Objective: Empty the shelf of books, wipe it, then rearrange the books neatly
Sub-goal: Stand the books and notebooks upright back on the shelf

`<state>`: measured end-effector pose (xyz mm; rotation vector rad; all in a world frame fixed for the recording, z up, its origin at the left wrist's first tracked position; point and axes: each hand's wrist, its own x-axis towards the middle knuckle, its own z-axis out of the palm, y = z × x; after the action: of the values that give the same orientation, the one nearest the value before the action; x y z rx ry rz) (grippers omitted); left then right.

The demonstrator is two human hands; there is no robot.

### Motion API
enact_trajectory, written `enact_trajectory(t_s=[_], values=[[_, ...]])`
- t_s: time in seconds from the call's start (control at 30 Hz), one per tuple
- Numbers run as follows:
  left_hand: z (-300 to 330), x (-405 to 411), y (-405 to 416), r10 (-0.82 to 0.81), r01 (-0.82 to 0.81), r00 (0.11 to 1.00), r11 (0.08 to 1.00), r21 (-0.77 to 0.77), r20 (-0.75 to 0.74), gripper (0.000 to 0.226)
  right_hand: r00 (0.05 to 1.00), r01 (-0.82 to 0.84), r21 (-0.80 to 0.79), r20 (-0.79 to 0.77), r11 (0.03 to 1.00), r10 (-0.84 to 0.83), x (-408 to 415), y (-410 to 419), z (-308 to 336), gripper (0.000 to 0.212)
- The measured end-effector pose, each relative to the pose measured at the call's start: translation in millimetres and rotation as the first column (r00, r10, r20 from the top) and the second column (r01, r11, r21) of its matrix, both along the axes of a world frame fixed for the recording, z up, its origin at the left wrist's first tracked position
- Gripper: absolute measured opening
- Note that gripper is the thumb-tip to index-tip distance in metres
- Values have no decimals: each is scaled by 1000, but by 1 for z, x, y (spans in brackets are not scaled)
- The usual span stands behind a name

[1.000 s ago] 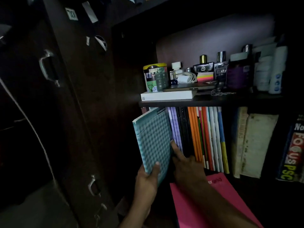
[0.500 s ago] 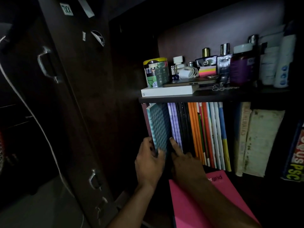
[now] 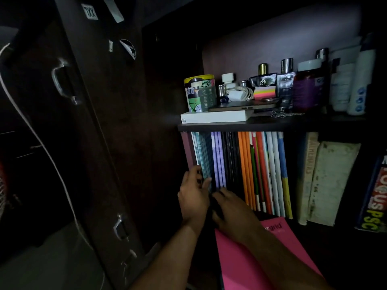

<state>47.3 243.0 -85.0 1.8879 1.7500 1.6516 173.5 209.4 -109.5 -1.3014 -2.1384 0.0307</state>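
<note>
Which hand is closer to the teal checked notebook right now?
Left. The left hand grips the teal checked notebook at its lower edge; the right hand sits just right of it, below the purple notebooks.

"TXX" sticker [image 3: 89, 11], prob. "PSC" book [image 3: 371, 197]

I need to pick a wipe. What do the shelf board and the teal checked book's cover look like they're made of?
Shelf board: probably dark laminated wood, with a matte, straight, thin edge. Teal checked book: apparently printed paper or card, a thin cover with a dull sheen.
</note>
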Motion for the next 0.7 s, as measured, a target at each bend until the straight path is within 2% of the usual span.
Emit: enact_trajectory(t_s=[0.1, 0.17, 0.3, 0.43, 0.5, 0.6, 0.67, 0.7], values=[[-2, -3, 2, -29, 29, 999, 999, 18, 18, 32, 1000, 7, -91, 0, 996, -7, 4, -2, 1, 28], [1, -3, 9, -47, 48, 999, 999, 20, -26, 31, 1000, 4, -173, 9, 985, -2, 7, -2, 2, 20], [14, -5, 15, -8, -2, 991, 997, -73, -133, 28, 1000, -28, -327, -12, 945, 25, 12, -9, 8, 7], [8, -4, 2, -7, -22, 979, 990, -142, -205, 18, 993, -104, -477, -9, 873, 114, 25, -13, 19, 11], [-9, -10, -7, -91, 45, 971, 978, -203, -221, 16, 988, -117, -520, 29, 846, 155, 27, -13, 22, 9], [-33, -16, -34, -313, 203, 896, 919, -337, -314, 39, 978, -109, -530, 95, 841, 187, 25, -16, 24, 18], [-37, -17, -56, -427, 300, 869, 856, -420, -249, 48, 977, -159, -506, 45, 848, 210, 25, -17, 29, 20], [-34, -17, -66, -458, 351, 877, 817, -456, -146, 44, 976, -188, -489, 6, 852, 219, 26, -18, 32, 14]])
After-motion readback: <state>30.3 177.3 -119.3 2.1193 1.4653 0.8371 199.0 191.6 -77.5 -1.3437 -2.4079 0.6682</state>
